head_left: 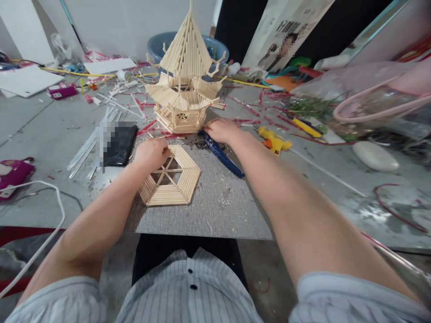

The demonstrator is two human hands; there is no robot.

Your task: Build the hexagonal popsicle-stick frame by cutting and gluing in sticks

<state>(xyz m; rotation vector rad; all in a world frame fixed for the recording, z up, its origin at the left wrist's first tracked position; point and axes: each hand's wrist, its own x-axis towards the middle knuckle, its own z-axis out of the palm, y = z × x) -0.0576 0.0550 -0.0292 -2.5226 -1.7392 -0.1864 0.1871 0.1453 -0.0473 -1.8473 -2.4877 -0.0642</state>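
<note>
A flat hexagon frame (170, 195) of pale sticks, with crossing spokes in its open middle, lies on the table. My left hand (151, 154) is over its upper left side with curled fingers; what they pinch is hidden. Behind it stands a pagoda model (182, 96) of the same sticks, with a pointed roof. My right hand (220, 130) reaches to the model's lower right corner, fingers bent down and partly hidden. Just beneath that hand lies a blue-handled tool (224, 157), slanting toward me. I cannot make out anything held in the right hand.
A black phone (123, 144) and clear glue sticks (85, 146) lie left of the frame. To the right are a yellow glue gun (274, 140) and a yellow cutter (306, 127). A blue basin (155, 45) stands behind the model. Red strips and scraps litter the table.
</note>
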